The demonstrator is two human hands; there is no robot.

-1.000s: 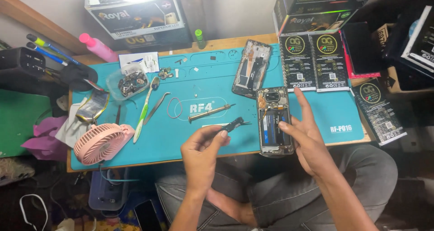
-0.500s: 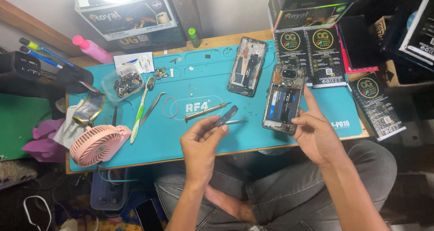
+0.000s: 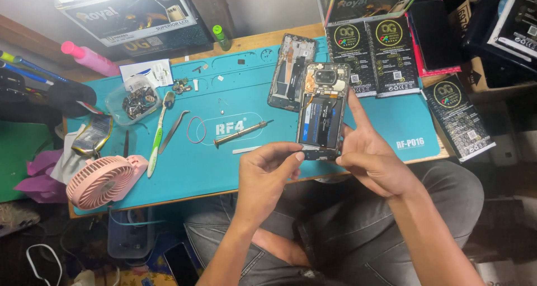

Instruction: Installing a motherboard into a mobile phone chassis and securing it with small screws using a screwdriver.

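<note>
Fingertips first: the left hand [image 3: 267, 171] pinches at the bottom edge of the opened phone [image 3: 323, 115], thumb and forefinger closed together there, though whether a small tool sits between them is too hard to tell from this angle. The right hand [image 3: 372, 160] grips the phone along its right side, forefinger stretched up the edge and thumb pressed near the lower corner, so the phone is lifted just above the front edge of the teal work mat [image 3: 224, 168], its blue battery and camera module facing up. Just behind it, a second phone frame [image 3: 286, 73] lies flat on the mat. Left of the hands, a brass-coloured screwdriver [image 3: 241, 133] rests beside a red rubber band [image 3: 195, 130], then metal tweezers [image 3: 173, 131] and a green toothbrush [image 3: 158, 137]. Further left, a clear tub of small parts [image 3: 133, 99] and a pink handheld fan [image 3: 103, 179] at the mat's corner. Black boxed packages [image 3: 372, 54] line the right rear, and a pink bottle [image 3: 89, 57] lies far left at the back.
</note>
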